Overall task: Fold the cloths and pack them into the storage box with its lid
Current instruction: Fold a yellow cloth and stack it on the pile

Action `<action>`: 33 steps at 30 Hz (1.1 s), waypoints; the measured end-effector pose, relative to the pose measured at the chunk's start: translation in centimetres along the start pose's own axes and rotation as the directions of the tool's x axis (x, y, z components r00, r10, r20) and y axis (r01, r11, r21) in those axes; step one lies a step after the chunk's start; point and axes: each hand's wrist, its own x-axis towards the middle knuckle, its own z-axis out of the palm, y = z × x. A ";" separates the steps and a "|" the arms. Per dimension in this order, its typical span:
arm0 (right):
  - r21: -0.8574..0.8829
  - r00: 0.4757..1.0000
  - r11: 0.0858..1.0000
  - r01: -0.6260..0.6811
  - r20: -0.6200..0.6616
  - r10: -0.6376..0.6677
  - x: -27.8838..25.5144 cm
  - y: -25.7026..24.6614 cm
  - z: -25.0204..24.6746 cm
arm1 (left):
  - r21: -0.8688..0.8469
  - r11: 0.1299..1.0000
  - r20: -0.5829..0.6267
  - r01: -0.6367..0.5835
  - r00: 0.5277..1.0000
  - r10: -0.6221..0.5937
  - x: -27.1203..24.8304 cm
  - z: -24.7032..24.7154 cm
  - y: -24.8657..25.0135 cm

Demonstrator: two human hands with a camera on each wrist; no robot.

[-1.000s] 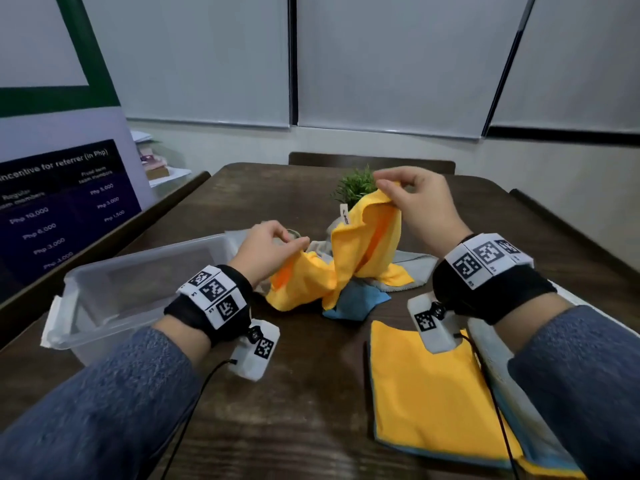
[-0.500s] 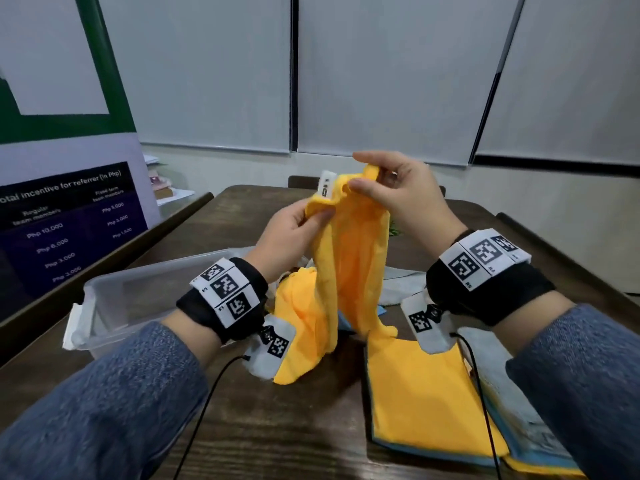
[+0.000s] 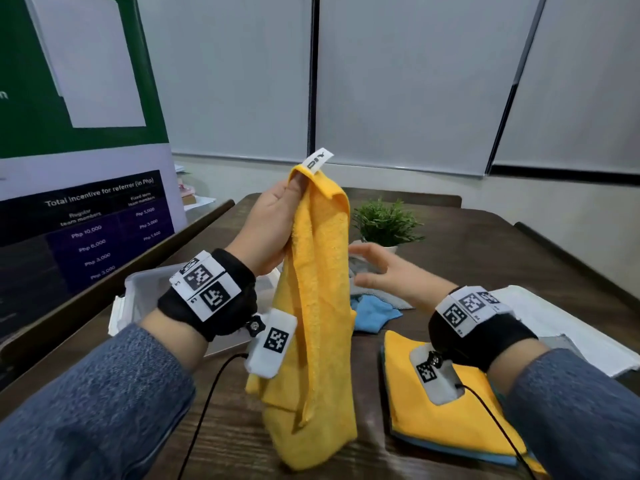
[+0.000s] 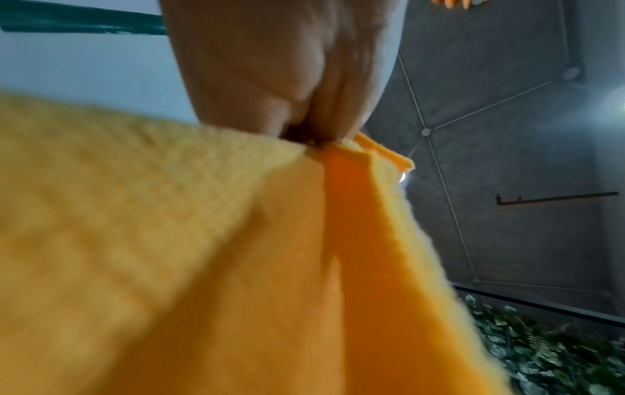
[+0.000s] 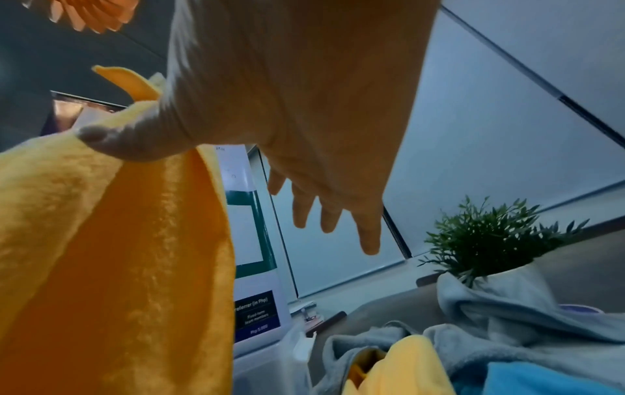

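My left hand [image 3: 294,188] pinches the top corner of a yellow cloth [image 3: 317,306] that hangs down to the table, a white label at its top. The left wrist view shows the same cloth [image 4: 203,254] bunched under the pinch of that hand [image 4: 304,133]. My right hand [image 3: 372,268] is spread with straight fingers just right of the hanging cloth, holding nothing; in the right wrist view its thumb [image 5: 111,141] touches the cloth [image 5: 101,254]. A clear storage box [image 3: 145,292] stands behind my left wrist. Folded yellow and blue cloths [image 3: 446,420] lie stacked under my right wrist.
A heap of unfolded grey, blue and yellow cloths [image 5: 490,347] lies mid-table in front of a small potted plant [image 3: 386,223]. A white sheet, perhaps the lid [image 3: 568,323], lies at the right. A poster board [image 3: 86,216] stands to the left.
The right hand let go of the yellow cloth's top and dropped beside it. The left hand moved up the cloth to its top corner and raised it, so it now hangs straight.
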 end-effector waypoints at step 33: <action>0.280 0.964 0.926 -0.252 0.156 0.215 -1.1 4.9 1.5 | 0.056 0.949 -0.354 0.310 0.895 -0.271 1.7 -6.5 -2.3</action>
